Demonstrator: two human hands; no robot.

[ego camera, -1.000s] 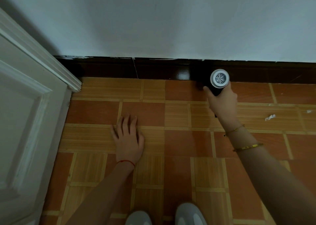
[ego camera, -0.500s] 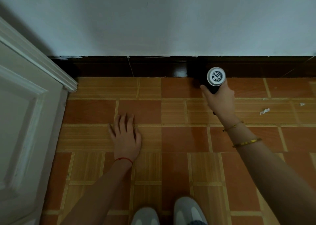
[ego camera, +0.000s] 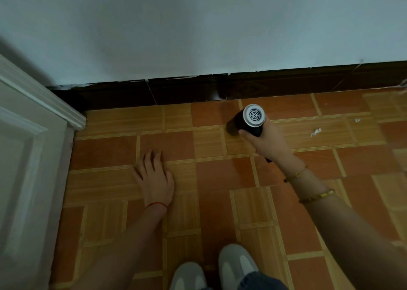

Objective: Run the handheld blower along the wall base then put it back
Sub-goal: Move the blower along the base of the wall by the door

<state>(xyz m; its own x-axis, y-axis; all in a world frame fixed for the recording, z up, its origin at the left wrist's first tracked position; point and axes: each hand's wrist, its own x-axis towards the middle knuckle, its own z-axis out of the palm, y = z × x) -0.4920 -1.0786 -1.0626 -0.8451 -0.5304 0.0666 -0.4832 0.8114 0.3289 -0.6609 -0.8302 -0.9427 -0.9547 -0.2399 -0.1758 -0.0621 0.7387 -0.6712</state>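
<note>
My right hand [ego camera: 267, 143] grips a black handheld blower [ego camera: 247, 122] whose round white rear grille faces me. Its nozzle points down and left at the floor, a short way out from the dark skirting board [ego camera: 198, 91] under the pale wall [ego camera: 198, 25]. My left hand [ego camera: 155, 179] lies flat on the tiled floor [ego camera: 110, 153] with fingers spread, holding nothing, well left of the blower.
A white panelled door and frame [ego camera: 33, 146] fill the left side, meeting the skirting at the corner. Small white paper scraps [ego camera: 315, 132] lie on the tiles right of the blower. My two grey shoes [ego camera: 211, 270] show at the bottom edge.
The blower has drawn back from the skirting board toward me, and its nozzle now tilts to the left. The view has tilted. My left hand stays flat on the floor.
</note>
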